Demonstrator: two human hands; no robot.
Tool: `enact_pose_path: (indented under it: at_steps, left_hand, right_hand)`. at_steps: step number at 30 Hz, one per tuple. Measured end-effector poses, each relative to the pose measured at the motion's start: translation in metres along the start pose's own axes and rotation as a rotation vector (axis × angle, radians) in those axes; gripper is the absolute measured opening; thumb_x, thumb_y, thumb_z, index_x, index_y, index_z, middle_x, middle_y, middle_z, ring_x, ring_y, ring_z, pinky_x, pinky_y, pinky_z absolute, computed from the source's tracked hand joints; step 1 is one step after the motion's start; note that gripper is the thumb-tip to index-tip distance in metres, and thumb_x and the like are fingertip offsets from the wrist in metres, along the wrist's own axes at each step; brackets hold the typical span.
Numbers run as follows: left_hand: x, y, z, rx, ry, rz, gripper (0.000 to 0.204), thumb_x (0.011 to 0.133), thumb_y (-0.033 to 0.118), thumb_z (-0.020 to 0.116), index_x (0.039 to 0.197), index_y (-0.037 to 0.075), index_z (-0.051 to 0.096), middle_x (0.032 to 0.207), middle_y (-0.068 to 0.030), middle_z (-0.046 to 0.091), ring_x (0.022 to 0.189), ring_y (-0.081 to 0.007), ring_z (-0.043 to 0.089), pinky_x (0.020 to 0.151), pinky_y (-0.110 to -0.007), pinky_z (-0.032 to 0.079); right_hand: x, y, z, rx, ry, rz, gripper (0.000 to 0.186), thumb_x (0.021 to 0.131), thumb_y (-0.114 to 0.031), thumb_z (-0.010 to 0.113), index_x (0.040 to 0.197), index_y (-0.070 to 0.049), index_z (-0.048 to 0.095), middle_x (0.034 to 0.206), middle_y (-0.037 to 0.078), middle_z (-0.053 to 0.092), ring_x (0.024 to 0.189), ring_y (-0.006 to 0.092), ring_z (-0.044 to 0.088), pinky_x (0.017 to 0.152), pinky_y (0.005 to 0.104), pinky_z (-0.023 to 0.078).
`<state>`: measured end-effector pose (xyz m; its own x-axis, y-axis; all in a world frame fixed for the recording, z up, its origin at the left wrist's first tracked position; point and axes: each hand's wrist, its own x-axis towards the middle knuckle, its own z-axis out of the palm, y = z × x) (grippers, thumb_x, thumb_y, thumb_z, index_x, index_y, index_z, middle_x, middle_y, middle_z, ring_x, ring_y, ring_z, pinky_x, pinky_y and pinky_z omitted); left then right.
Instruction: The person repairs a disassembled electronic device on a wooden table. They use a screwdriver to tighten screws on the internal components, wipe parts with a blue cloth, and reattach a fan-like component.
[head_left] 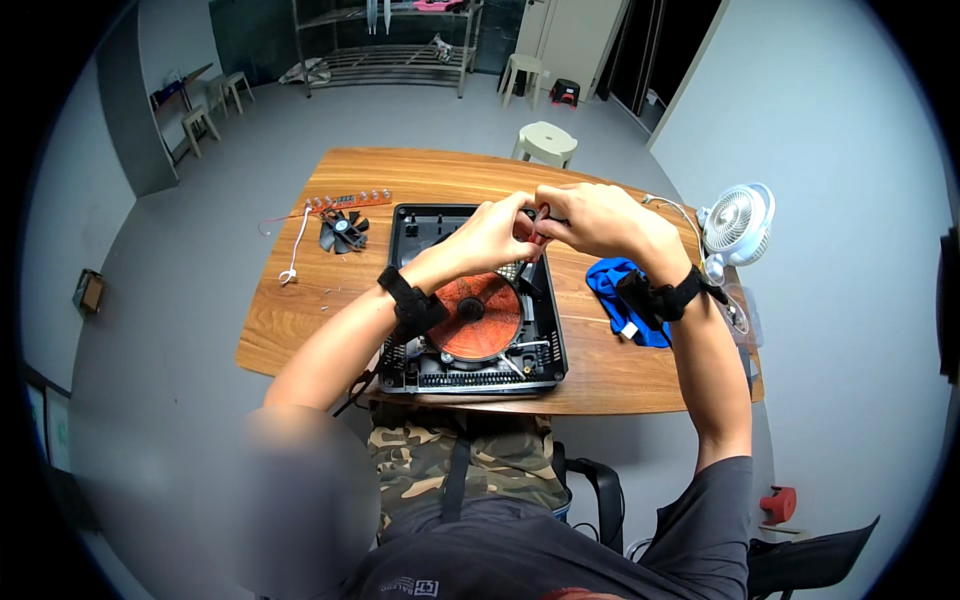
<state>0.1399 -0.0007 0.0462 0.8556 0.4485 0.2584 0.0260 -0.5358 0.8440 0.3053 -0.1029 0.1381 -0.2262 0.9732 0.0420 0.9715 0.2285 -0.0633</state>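
Observation:
An opened induction cooker (554,350), a black housing with a round copper-coloured coil (485,320) inside, lies on the wooden table in front of me. Over its far right corner my two hands meet with fingers curled and fingertips pressed together. My left hand (495,235) is closed, and so is my right hand (600,218). Something small and dark shows between the fingertips, but its kind cannot be made out. Beneath the hands, part of the housing's inside is hidden. Each wrist wears a black strap with a small dark device.
Left of the cooker lie a black fan wheel (344,232), an orange circuit board (348,201) and a white cable (298,246). A blue cloth (628,303) lies to the right, near a white desk fan (737,220). Beyond the table stands a pale stool (547,140).

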Motion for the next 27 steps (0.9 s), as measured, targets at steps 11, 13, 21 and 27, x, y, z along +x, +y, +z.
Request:
enact_pose_path:
  at_steps: [11, 13, 21, 27]
  left_hand:
    - [0.004, 0.0, 0.009, -0.016, 0.041, 0.065, 0.017, 0.082, 0.004, 0.077, 0.098, 0.0, 0.071, 0.082, -0.0053, 0.076, 0.078, -0.0113, 0.073, 0.073, -0.027, 0.057]
    - [-0.002, -0.001, 0.002, 0.055, 0.055, 0.078, 0.016, 0.082, 0.006, 0.076, 0.096, 0.0, 0.071, 0.079, -0.0044, 0.073, 0.075, -0.0101, 0.069, 0.073, -0.028, 0.055]
    - [0.0, -0.012, 0.008, -0.099, 0.024, 0.065, 0.021, 0.081, 0.012, 0.079, 0.095, 0.001, 0.068, 0.084, -0.004, 0.072, 0.077, -0.0082, 0.063, 0.074, -0.029, 0.052]
    - [0.0, -0.004, 0.008, -0.108, 0.142, 0.02, 0.033, 0.077, 0.007, 0.082, 0.106, -0.001, 0.068, 0.083, -0.0042, 0.074, 0.077, -0.0108, 0.069, 0.071, -0.028, 0.054]
  right_hand:
    - [0.011, 0.005, 0.019, -0.208, 0.063, 0.144, 0.064, 0.1, -0.056, 0.05, 0.075, -0.001, 0.07, 0.066, 0.022, 0.066, 0.066, 0.0419, 0.067, 0.065, 0.0488, 0.056]
    - [0.006, -0.011, 0.004, -0.156, 0.02, 0.122, 0.054, 0.099, -0.052, 0.054, 0.088, -0.001, 0.069, 0.077, 0.022, 0.07, 0.077, 0.0415, 0.07, 0.072, 0.0502, 0.057]
    - [0.018, 0.0, 0.019, -0.063, 0.056, 0.134, 0.055, 0.098, -0.05, 0.054, 0.079, -0.001, 0.071, 0.073, 0.023, 0.069, 0.072, 0.0427, 0.068, 0.071, 0.0505, 0.056]
    - [0.02, -0.008, 0.011, -0.059, 0.025, 0.162, 0.059, 0.098, -0.052, 0.053, 0.075, -0.001, 0.073, 0.07, 0.023, 0.068, 0.069, 0.0436, 0.067, 0.07, 0.0508, 0.056]
